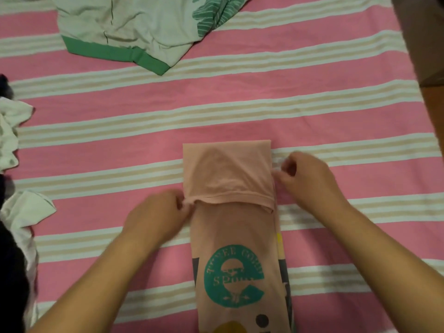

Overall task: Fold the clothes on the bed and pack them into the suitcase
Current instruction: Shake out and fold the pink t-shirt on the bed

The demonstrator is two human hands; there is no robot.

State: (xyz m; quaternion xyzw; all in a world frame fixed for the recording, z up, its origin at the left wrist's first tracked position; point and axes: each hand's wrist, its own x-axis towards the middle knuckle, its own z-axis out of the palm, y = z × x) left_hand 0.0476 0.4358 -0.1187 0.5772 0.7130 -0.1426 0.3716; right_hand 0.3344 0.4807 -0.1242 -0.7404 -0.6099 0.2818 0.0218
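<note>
Nearest the viewer, one peach printed T-shirt (237, 248) is lying as a long narrow strip on the pink striped bedsheet (336, 111), running away from the person, with its far end already turned back toward them as a flap. The left hand (156, 217) is pinching the near-left corner of that flap at the hem, fingers curled tightly together; the teal round print is sitting just nearward of those fingers. The right hand (310, 179) is working at the flap's right edge, slightly farther out, fingers curled and apparently nipping the fabric, though motion blur is making the exact contact hard to confirm. Risks, as judged: the two hands are sitting at uneven depths, so the flap is likely to settle skewed if it is pressed down now; the hem is already sagging lower on the right side. The thin knit is also bunching under the left fingertips, and a trapped crease there would be carried into any later fold. A pull outward by either hand could be opening the side folds of the strip. Beyond the fingers, well apart, one pale green garment with a darker green band and leaf print (125, 32) is lying unfolded. Left of the left hand, well apart at the frame edge, a pile of white and dark clothes (14, 188) is waiting; its count cannot be told. Count: two hands, one shirt in work, one green garment, one pile. No suitcase is in view.
</note>
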